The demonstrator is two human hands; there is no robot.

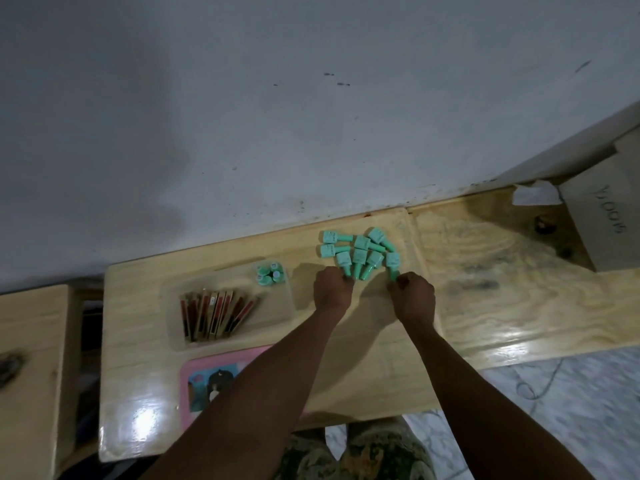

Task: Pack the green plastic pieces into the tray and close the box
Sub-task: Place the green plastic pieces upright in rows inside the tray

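Several green plastic pieces, shaped like small bottles with stems, lie in a loose pile on the wooden table near the wall. My left hand pinches the stem end of one piece at the pile's near edge. My right hand grips the stem of the rightmost piece. A clear plastic tray sits left of the hands; a few green pieces stand upright in its far right corner, and thin red-and-tan sticks fill its middle.
A pink box lid with a picture lies at the table's front, partly under my left forearm. A cardboard box stands at the far right by the wall. Another wooden table adjoins on the left. Tiled floor shows below right.
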